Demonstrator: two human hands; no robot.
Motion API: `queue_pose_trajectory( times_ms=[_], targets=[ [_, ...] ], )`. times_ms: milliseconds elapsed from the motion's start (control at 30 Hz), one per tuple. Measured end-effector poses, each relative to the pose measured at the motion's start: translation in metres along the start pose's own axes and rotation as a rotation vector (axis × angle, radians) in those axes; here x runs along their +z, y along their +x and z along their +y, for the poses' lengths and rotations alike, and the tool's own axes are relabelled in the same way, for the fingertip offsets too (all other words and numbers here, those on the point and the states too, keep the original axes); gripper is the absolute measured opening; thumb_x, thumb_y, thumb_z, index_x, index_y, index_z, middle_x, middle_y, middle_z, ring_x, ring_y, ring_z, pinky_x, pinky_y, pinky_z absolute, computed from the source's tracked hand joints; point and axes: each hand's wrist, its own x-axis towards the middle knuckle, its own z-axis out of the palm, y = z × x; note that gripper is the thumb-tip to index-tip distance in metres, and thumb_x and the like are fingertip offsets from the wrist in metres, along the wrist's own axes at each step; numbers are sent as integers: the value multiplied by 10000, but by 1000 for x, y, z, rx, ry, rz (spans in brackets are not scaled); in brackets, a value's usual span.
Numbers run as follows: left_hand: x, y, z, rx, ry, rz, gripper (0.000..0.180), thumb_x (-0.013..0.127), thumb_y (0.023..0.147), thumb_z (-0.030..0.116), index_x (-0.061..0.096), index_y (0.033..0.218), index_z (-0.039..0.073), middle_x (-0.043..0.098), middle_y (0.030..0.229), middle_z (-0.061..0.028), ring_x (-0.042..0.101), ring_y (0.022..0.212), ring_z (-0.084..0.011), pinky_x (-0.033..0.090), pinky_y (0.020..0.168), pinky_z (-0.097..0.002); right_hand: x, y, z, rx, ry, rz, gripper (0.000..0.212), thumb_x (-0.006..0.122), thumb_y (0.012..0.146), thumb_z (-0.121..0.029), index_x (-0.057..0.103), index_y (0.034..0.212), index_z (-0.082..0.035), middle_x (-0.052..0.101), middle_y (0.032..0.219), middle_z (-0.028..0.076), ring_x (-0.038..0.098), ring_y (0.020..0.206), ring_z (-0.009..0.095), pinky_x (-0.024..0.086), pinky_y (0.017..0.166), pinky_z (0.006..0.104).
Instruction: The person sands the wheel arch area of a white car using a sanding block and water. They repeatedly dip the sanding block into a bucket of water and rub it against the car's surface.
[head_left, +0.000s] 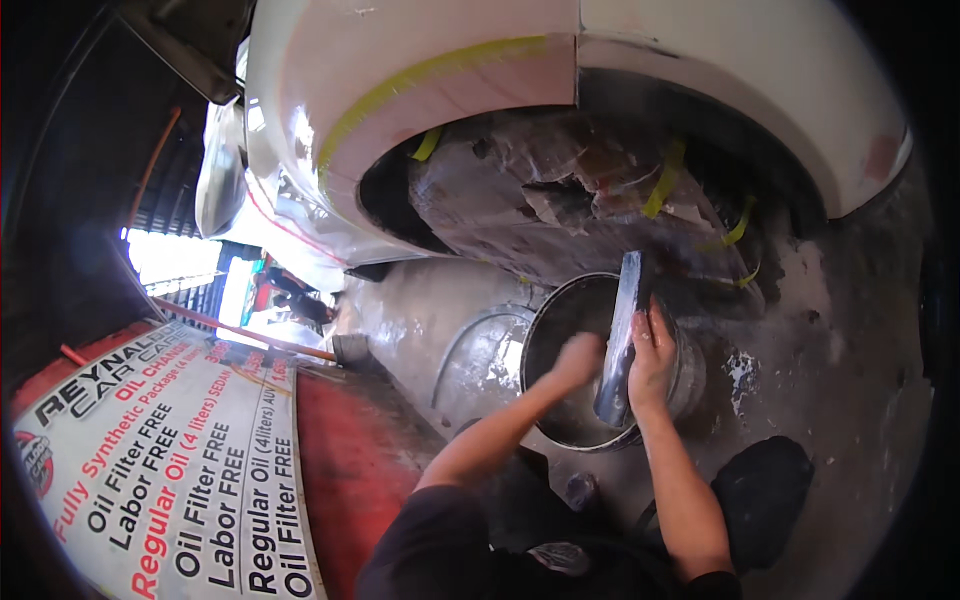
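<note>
My right hand point(652, 362) grips a long, narrow sanding block point(619, 345) along its right side. The block stands tilted over a round bucket point(530, 345), its pale, whitish face turned to the left. Close by that face, my left hand point(577, 362) is curled like a fist and smeared by motion. I cannot make out what, if anything, its fingers hold, or whether it touches the block. The inside of the bucket looks dark, and its contents do not show clearly.
Ahead, a pale car body point(450, 80) has yellow tape around its wheel arch, with crumpled plastic sheeting point(560, 200) covering the wheel opening. At the left lies a large printed sign point(180, 470) beside a red surface point(360, 480). The concrete floor point(400, 310) has whitish stains.
</note>
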Motion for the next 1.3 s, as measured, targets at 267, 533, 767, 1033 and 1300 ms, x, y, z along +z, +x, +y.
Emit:
queue_pose_trajectory(
  times_ms=[267, 533, 767, 1033, 1300],
  targets=[
    [-279, -107, -15, 220, 72, 1498, 595, 472, 1094, 299, 356, 1567, -42, 330, 1640, -259, 246, 1557, -383, 177, 1264, -468, 4, -4, 6, -30, -64, -21, 446, 579, 1062, -194, 554, 1437, 47, 631, 1390, 157, 572, 1278, 226, 399, 1107, 342],
    [-351, -60, 98, 517, 487, 1489, 797, 506, 1048, 420, 181, 1636, -9, 104, 1694, -299, 43, 1580, -461, 42, 1268, -583, 4, -4, 11, -34, -72, -19, 469, 575, 1060, -226, 552, 1435, 53, 631, 1389, 164, 588, 1257, 233, 418, 1086, 336],
    [-268, -40, 250, 1041, 759, 1051, 983, 503, 976, 675, 155, 1656, 55, 63, 1687, -316, 64, 1567, -490, 66, 1223, -701, 2, -6, -16, 65, 30, -84, 487, 551, 1061, -224, 528, 1454, 62, 637, 1353, 149, 594, 1180, 194, 444, 1035, 310],
    [-335, -68, 100, 554, 273, 1481, 723, 458, 1080, 393, 218, 1623, -19, 134, 1695, -281, 61, 1586, -435, 38, 1278, -558, 3, -2, 11, 66, 5, -66, 492, 568, 1056, -202, 513, 1468, 61, 603, 1421, 148, 552, 1303, 215, 394, 1113, 322],
    [-362, -62, -72, 351, -42, 1634, 845, 140, 1098, 597, 193, 1608, -74, 173, 1702, -235, 115, 1593, -354, 88, 1293, -416, 3, -3, 7, 47, -16, -130, 502, 560, 1064, -187, 486, 1482, 80, 566, 1480, 163, 529, 1347, 221, 367, 1150, 330]
  ],
)
